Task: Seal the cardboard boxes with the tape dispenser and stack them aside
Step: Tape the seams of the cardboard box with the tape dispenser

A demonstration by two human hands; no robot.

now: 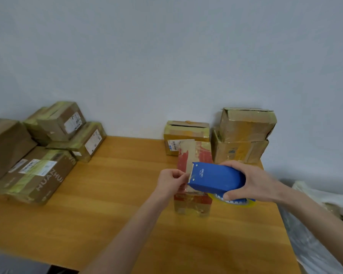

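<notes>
Several taped boxes (38, 155) sit stacked left, three boxes at back right (242, 135) seem unsealed; fingers of right hand (253, 180) wrap tape dispenser (216, 178), those of left hand (171, 180) pinch tape end (188, 175) over red box (192, 153).

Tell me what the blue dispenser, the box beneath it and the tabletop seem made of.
Tape dispenser: likely moulded plastic, smooth matte blue, printed logo. Box: cardboard, red-printed, glossy under tape strips. Table: wood or wood-look laminate, orange grain with slight sheen.
</notes>
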